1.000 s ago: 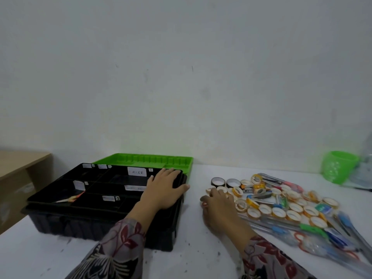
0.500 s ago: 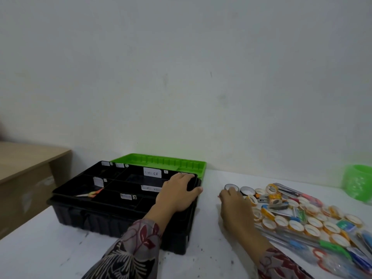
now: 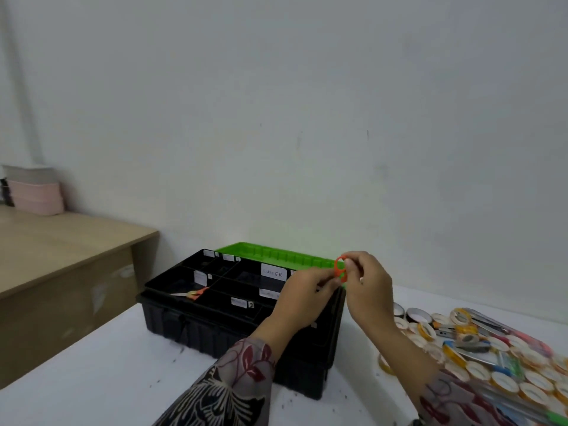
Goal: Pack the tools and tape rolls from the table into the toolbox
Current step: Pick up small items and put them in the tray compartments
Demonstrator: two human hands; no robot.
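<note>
Pinched between both hands, small orange-handled scissors (image 3: 340,269), raised over the right end of the toolbox (image 3: 233,330). Right hand (image 3: 367,284) closed on the orange finger loops, left hand (image 3: 302,298) closed on the lower part, blades hidden behind the fingers. Patterned sleeves (image 3: 239,379) reaching in from the near edge of the table (image 3: 92,379).

Directly beneath, black toolbox standing open near the middle of the white table, green lid (image 3: 276,256) folded back toward the wall. Black divider tray (image 3: 215,281) on top, split into several compartments with small white labels (image 3: 273,273); lettering too blurred to read. In the left front compartment, a second pair of scissors (image 3: 192,294) with orange handles, lying flat. Other compartments dark, contents not discernible; right-hand ones partly blocked by the left hand.

Toward the right edge of the table, a crowded heap of tape rolls (image 3: 504,379), mostly white and yellow, a couple of dark ones (image 3: 416,315) at the far side. Mixed among them, more tools (image 3: 470,345) with grey, blue and green handles, overlapping the rolls. One roll (image 3: 385,362) lying apart, just beside the right forearm.

Off the left edge, a lower wooden desk (image 3: 61,241), pink and grey boxes (image 3: 33,192) stacked at its far corner against the wall.
</note>
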